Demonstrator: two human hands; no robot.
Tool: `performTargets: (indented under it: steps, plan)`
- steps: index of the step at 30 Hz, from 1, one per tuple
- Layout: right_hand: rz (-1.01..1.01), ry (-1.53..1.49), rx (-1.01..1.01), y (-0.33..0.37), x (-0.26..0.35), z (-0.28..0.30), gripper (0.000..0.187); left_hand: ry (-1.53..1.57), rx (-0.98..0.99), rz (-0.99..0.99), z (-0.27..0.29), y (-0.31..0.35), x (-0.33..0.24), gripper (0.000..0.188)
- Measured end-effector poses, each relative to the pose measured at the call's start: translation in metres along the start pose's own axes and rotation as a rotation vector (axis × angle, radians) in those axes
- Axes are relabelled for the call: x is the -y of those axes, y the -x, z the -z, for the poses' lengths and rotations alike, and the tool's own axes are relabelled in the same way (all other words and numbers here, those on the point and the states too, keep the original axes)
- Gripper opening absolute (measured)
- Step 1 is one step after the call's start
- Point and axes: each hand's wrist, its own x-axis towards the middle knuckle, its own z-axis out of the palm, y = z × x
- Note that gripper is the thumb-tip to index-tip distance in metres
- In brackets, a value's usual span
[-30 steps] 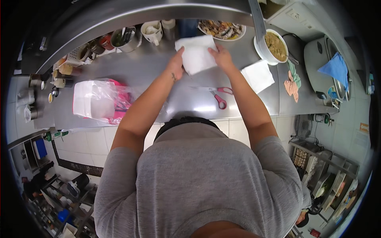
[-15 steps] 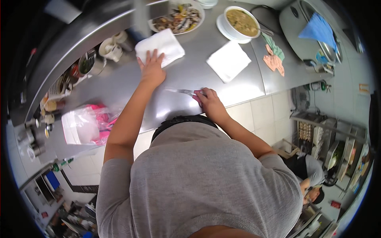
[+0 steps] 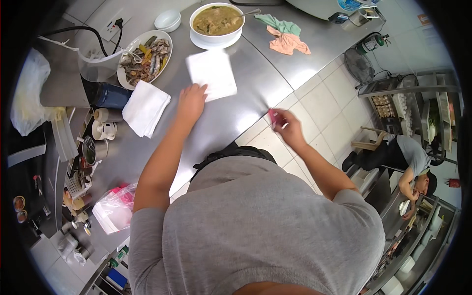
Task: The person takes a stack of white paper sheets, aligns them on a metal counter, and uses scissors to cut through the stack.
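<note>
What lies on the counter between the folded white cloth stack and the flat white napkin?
Only bare steel counter, crossed by the left forearm; the left hand touches the flat white napkin. The folded white cloth stack lies apart. Head view.

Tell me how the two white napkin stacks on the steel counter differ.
The napkin stack by the bowl lies flat under the left hand's fingertips; the stack by the fish plate is untouched. The first looks thin and squared, while the second is thicker, with its layered edges fanned out. The first sits nearer the soup bowl. Both are white and lie on the counter.
</note>
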Motion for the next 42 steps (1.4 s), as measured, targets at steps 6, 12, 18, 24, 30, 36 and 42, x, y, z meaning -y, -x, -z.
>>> performTargets:
  steps: [6,12,18,24,30,36,42]
  plan:
    - [0.101,0.481,-0.304,-0.099,-0.021,0.017,0.026,0.186,-0.028,0.167,0.004,0.019,-0.020,0.033]
    - [0.659,0.575,-0.147,-0.147,0.033,-0.043,0.029,0.282,-0.153,0.091,-0.014,0.035,-0.002,0.028]
    - [0.851,0.595,0.620,-0.156,0.071,-0.121,0.020,0.301,-0.193,0.178,-0.009,0.040,0.013,0.017]
    - [0.760,0.336,0.457,-0.164,0.061,-0.134,0.010,0.530,-0.307,0.253,-0.009,0.042,0.016,0.017]
    - [0.451,0.200,0.616,-0.173,0.081,-0.123,0.010,0.574,-0.267,0.355,0.011,0.035,0.008,0.015]
    - [0.445,-0.051,0.430,-0.160,0.127,-0.104,0.007,0.633,-0.644,0.220,0.044,0.036,-0.008,0.018]
    - [0.228,-0.697,0.625,-0.144,0.182,-0.069,0.021,0.310,-0.684,0.091,0.098,0.058,-0.004,0.032]
